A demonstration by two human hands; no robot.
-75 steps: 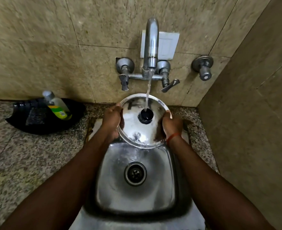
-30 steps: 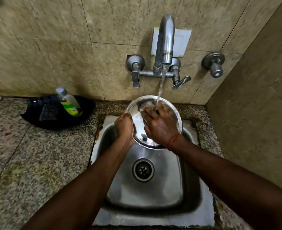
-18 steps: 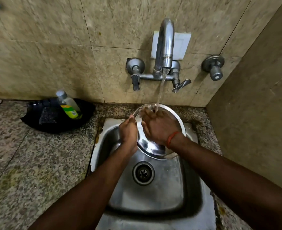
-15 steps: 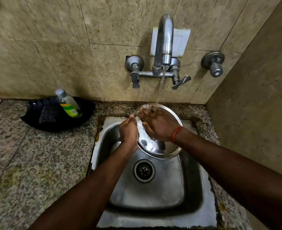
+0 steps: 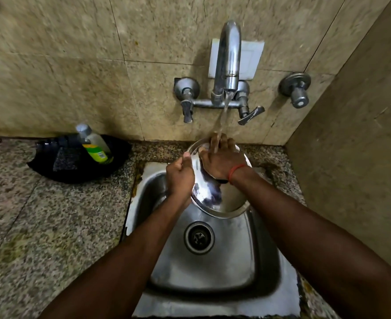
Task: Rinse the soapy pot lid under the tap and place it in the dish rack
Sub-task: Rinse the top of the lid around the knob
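Observation:
A round steel pot lid is held tilted over the back of the steel sink. My left hand grips the lid's left rim. My right hand lies flat on the lid's upper face with fingers spread, and it hides the lid's knob. Water runs from the tap onto my right hand's fingers and the lid's top edge. No dish rack is in view.
A black tray on the granite counter at the left holds a dish soap bottle and a dark scrub pad. Tiled walls close in behind and on the right. Another valve sticks out right of the tap.
My right hand left the lid's right rim and now rubs across its face, sliding up toward the top edge under the stream. My left hand keeps its hold on the left rim.

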